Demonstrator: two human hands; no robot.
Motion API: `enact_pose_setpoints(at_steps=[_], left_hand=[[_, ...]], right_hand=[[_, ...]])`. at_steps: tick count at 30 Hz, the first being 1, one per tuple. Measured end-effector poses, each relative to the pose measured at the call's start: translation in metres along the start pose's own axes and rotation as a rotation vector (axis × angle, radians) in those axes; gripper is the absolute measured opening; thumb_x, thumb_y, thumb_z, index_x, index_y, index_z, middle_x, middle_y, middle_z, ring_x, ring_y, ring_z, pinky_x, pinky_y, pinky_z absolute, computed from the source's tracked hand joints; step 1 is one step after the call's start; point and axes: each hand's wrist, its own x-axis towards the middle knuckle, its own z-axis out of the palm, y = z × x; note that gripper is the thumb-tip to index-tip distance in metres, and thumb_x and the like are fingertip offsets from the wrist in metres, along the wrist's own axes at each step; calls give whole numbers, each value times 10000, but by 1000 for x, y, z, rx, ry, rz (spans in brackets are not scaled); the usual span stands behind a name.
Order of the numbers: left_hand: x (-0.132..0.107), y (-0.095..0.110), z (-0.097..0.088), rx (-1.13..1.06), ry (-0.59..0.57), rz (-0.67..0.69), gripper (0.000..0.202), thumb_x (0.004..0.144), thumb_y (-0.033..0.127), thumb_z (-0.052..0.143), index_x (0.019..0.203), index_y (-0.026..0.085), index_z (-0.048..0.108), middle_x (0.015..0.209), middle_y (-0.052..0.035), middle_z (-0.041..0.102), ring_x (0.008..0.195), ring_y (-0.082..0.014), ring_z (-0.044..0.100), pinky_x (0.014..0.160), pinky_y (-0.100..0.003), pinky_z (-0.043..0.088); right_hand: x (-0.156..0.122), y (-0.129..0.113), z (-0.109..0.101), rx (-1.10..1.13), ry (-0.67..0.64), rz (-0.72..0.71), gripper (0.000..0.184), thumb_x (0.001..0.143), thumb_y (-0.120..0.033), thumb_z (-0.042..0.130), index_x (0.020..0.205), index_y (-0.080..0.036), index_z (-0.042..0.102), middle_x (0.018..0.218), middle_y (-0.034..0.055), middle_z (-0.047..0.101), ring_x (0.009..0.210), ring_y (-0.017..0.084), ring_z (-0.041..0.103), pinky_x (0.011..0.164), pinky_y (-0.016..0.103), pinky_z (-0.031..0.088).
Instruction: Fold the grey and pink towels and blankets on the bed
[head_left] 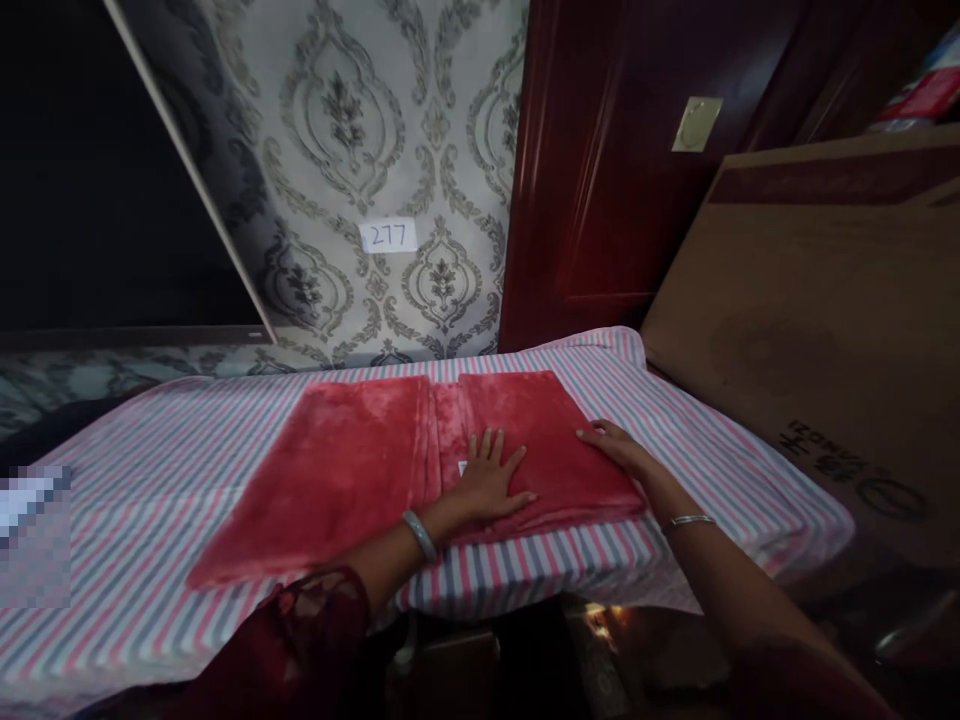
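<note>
A plush red blanket [345,450] lies partly folded on a striped cloth, its left and right parts turned in toward a narrow gap near the middle. My left hand [491,482] rests flat on the right part beside that gap, fingers spread. At the blanket's right edge is my right hand [616,446], fingers stretched along the fold and touching it; its thumb side is partly hidden. A small white tag shows by my left fingers.
Pink, grey and white striped cloth [697,440] covers the table. A large cardboard box [817,300] stands at the right, with a dark red door [585,180] behind. A dark screen [112,180] is at the left. A paper label reading 277 [388,235] is on the patterned wall.
</note>
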Motion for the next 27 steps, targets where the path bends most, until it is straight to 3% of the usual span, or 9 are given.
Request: enact_pose_setpoints(at_steps=[3,7,10,14,18,22,25,27], left_hand=[[-13,3,-7,-67,-8,-16,874,864,628,582,1585,197,344,1685,-206,129,1556,-426,29,1233,-643,51],[-43,9,-5,-145,7,2,719,903,521,552,1547,227,423,1671,-174,225,1559,-390,110,1236,-639,109],[-60,12,-2,-194,-40,4,725,913,481,537,1558,181,398,1667,-205,208,1559,-388,104,1239,-635,110],[-70,6,-9,-402,12,58,701,828,470,639,1457,172,554,1594,-215,385,1519,-420,252,1244,-623,154],[-79,-26,-43,-640,168,54,569,908,479,506,1375,179,631,1481,-163,558,1389,-334,497,1188,-495,372],[-106,-86,-97,-1152,423,-155,595,892,543,571,1362,181,611,1411,-147,623,1219,-301,630,999,-455,545],[-137,-137,-127,-1457,596,-346,577,884,542,584,1310,154,618,1264,-162,698,1032,-280,710,828,-419,606],[-159,-167,-133,-1513,661,-450,572,910,568,508,1277,145,629,1164,-157,732,964,-280,729,782,-429,616]], right_hand=[[-15,0,-2,287,-154,61,443,838,-310,702,1234,-143,595,983,134,755,781,238,734,785,371,597],[-30,-5,3,386,-387,163,384,878,-421,603,1116,-128,672,968,158,756,860,261,747,851,396,596],[-37,-23,10,412,-376,157,409,914,-441,517,1108,-117,676,972,162,755,893,259,747,856,396,597],[-48,-69,21,403,-313,-1,312,899,-327,523,1096,-136,671,957,142,756,894,258,741,838,379,599],[-66,-136,45,348,-385,-282,346,838,-267,617,1170,-171,633,1013,101,746,922,248,724,856,385,589],[-91,-207,107,281,-537,-477,455,769,-211,683,1217,-163,615,1085,75,726,931,209,697,910,375,571],[-120,-241,182,147,-538,-546,547,759,-184,694,1294,-156,588,1210,75,691,1027,204,669,957,352,544],[-143,-246,235,5,-524,-603,608,772,-178,692,1362,-169,547,1242,54,677,1061,201,649,953,332,538]])
